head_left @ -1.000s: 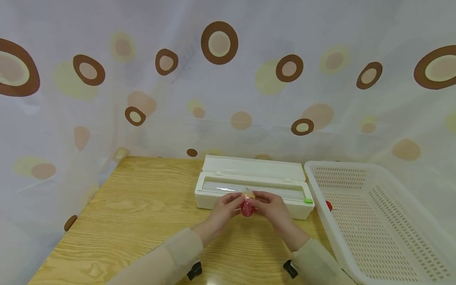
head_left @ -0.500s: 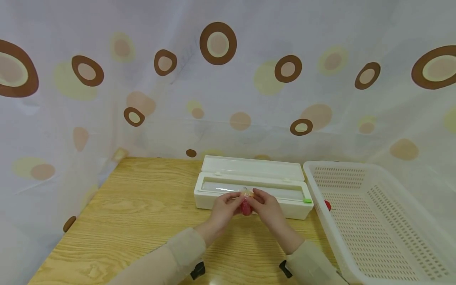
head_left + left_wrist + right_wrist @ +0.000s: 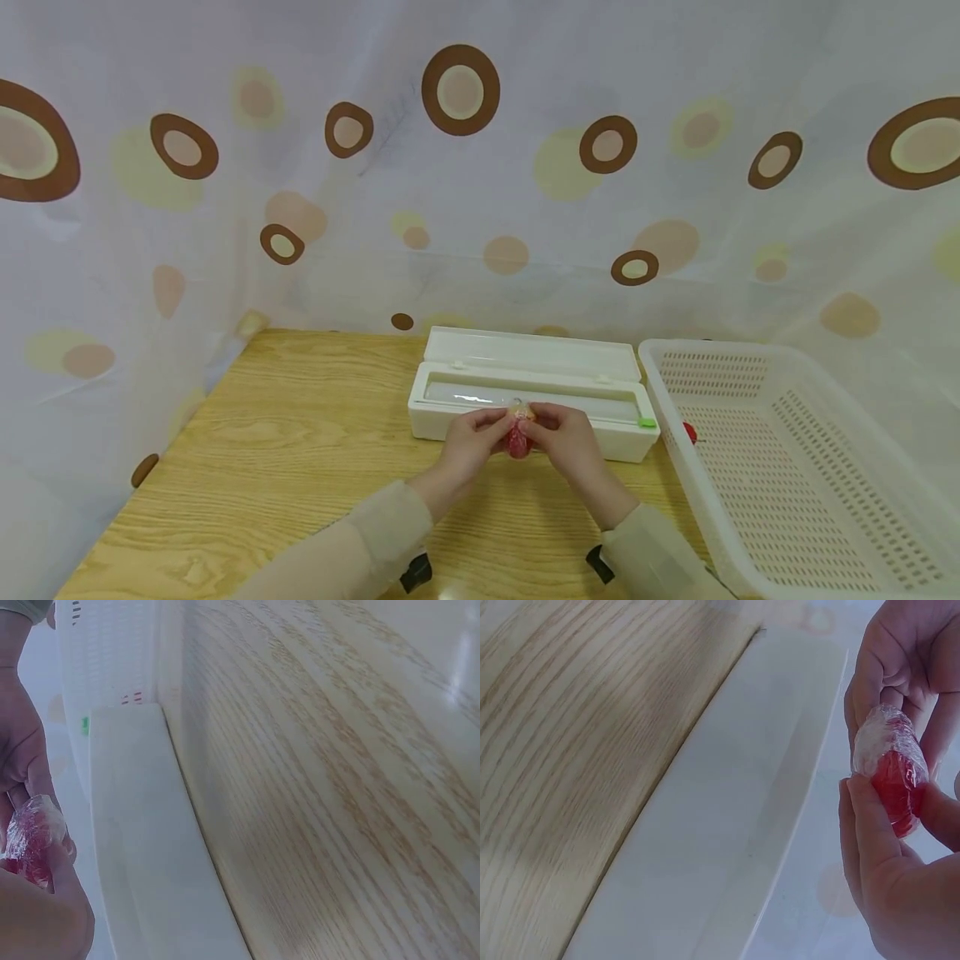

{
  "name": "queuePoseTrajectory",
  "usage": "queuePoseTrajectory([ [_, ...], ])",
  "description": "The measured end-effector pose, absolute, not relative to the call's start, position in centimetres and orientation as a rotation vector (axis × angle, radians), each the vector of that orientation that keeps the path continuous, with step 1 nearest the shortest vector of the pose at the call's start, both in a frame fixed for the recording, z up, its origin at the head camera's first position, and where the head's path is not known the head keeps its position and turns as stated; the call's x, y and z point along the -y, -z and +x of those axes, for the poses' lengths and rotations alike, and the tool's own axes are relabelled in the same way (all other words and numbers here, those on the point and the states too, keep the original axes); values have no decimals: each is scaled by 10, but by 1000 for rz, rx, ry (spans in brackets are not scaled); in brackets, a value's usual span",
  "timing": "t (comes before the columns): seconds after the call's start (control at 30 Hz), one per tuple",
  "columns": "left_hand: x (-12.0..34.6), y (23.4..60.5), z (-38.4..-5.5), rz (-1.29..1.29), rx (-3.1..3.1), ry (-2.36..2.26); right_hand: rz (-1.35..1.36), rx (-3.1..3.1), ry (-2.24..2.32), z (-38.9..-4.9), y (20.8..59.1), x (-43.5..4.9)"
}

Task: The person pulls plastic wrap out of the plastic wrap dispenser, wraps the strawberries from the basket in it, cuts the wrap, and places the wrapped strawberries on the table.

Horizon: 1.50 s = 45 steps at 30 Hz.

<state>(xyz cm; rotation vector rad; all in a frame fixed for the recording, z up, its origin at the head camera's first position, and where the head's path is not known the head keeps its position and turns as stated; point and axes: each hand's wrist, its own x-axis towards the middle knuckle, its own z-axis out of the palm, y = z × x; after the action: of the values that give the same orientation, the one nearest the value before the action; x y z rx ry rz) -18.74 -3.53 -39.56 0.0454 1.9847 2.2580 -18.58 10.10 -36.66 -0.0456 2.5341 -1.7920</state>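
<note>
A small red, rounded object, paler at one end, is wrapped in crinkled clear cling film (image 3: 891, 776). In the head view this red wrapped object (image 3: 517, 443) hangs upright between both hands, in front of a long white cling film box (image 3: 525, 429). My left hand (image 3: 467, 450) pinches it from the left side, near the top. From the right, my right hand (image 3: 572, 446) pinches it with the thumb lying across the front. The box's lid (image 3: 532, 352) is tipped back, and a film roll (image 3: 480, 395) shows inside. Fingers cover part of the wrapped object.
A white perforated basket (image 3: 712, 492) stands on the right, with a small red item (image 3: 690, 432) near its left wall. A green tab (image 3: 647, 422) sits at the box's right end. Behind the wooden table (image 3: 315, 417) hangs a spotted curtain (image 3: 480, 183).
The right thumb has shifted inward across the front of the wrapped object. Both hands stay around it in front of the box, which has not moved.
</note>
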Motion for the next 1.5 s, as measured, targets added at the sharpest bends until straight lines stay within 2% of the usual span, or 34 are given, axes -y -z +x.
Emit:
queuePoseTrajectory([
  [0.3,36,391,-185,35,-2035,-2274,-39,-2433,1884,-187,370,-98],
  [0.53,52,381,-187,-74,-2049,-2317,-180,-2344,1913,-183,368,-92],
  [0.87,124,369,-212,-420,-2155,-2359,-199,-2476,1673,-174,367,-94],
  [1.13,181,386,-233,-554,-2285,-2171,-282,-2479,1618,-172,372,-102],
  [1.5,215,412,-247,-712,-2374,-1901,-288,-2500,1555,-170,377,-104],
])
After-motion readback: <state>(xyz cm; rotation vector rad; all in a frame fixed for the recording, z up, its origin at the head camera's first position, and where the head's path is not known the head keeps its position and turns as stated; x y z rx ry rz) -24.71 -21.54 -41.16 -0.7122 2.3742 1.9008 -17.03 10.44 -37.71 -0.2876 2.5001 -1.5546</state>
